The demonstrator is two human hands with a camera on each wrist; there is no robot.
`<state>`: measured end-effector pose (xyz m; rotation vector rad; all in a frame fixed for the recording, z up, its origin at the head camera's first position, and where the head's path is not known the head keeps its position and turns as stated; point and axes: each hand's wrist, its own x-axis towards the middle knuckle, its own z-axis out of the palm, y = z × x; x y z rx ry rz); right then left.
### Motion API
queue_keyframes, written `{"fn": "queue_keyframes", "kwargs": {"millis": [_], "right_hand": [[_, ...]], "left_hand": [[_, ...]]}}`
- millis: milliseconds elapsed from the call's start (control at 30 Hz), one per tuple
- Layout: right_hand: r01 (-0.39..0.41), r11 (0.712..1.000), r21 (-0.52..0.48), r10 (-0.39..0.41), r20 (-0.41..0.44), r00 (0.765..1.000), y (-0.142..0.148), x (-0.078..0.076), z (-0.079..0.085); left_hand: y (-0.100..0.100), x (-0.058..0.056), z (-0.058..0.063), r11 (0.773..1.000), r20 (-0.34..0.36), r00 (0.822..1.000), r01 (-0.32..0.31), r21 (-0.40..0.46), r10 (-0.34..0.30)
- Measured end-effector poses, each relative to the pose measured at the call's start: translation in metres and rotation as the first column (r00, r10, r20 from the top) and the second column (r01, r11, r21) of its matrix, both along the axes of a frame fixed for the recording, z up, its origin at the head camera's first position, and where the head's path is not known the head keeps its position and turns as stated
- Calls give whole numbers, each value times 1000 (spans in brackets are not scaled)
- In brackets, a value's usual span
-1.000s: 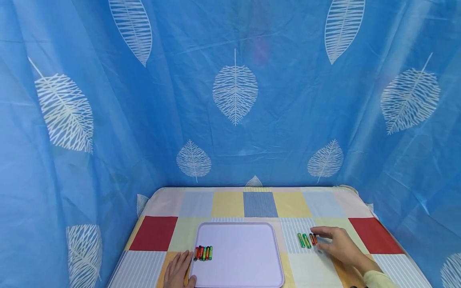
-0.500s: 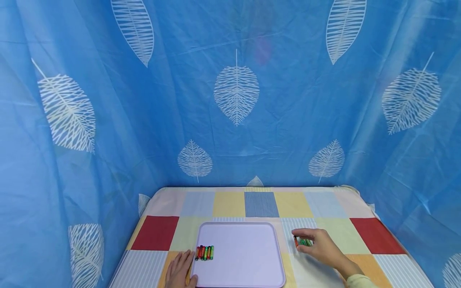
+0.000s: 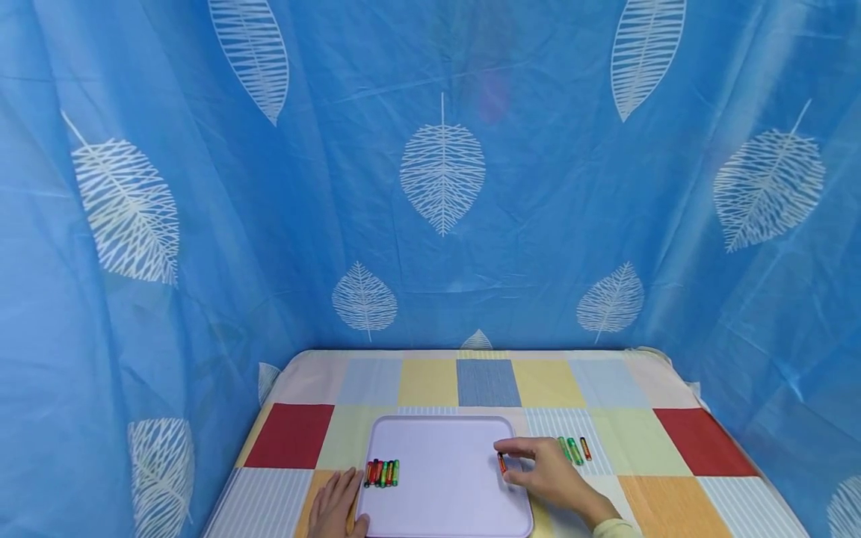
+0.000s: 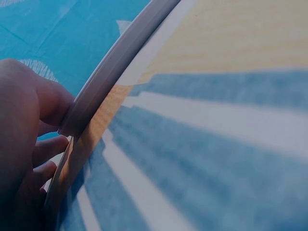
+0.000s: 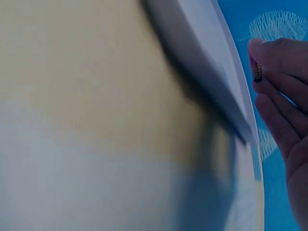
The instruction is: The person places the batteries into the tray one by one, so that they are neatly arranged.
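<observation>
Between thumb and fingertips my right hand (image 3: 548,474) pinches a red and black battery (image 3: 501,463), held over the right side of the pale lilac tray (image 3: 444,515). In the right wrist view only part of that battery (image 5: 258,72) shows past the fingers. A row of several red and green batteries (image 3: 382,474) lies side by side at the tray's left edge. My left hand (image 3: 334,504) rests beside that edge with its fingers extended; in the left wrist view the thumb touches the tray rim (image 4: 103,79).
To the right of the tray, two green batteries (image 3: 574,451) and one red and black battery (image 3: 586,449) lie on the patchwork tablecloth (image 3: 655,508). A blue curtain with white leaf prints (image 3: 525,284) surrounds the table's back and sides.
My right hand has picked up one red and black battery from the group on the cloth and carried it left over the tray. The left hand has stayed in place.
</observation>
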<state>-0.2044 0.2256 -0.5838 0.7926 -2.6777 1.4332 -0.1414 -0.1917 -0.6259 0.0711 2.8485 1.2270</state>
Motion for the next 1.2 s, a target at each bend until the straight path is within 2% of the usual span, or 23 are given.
{"fn": "queue_keyframes", "kwargs": {"millis": [167,433,600,967,1200], "right_hand": [[-29,1000,-11,29,-9,1000,-26,-5,-2],[-66,997,-32,64,-52,997,-65,-9,0],[-58,998,-35,56,-50,997,-88,-9,2],[-55,996,-72,52,-50,997,-134,-10,-8],[-46,995,-88,41,-58,997,-154,-9,-16]], "left_hand": [[-1,0,1,1000,12,1000,-7,-22,7],[2,1,0,1000,-14,1000,-9,-5,9],[2,2,1,1000,-4,1000,-8,-1,8],[4,1,3,1000,9,1000,-6,1,6],[4,2,2,1000,-10,1000,-7,-7,7]]}}
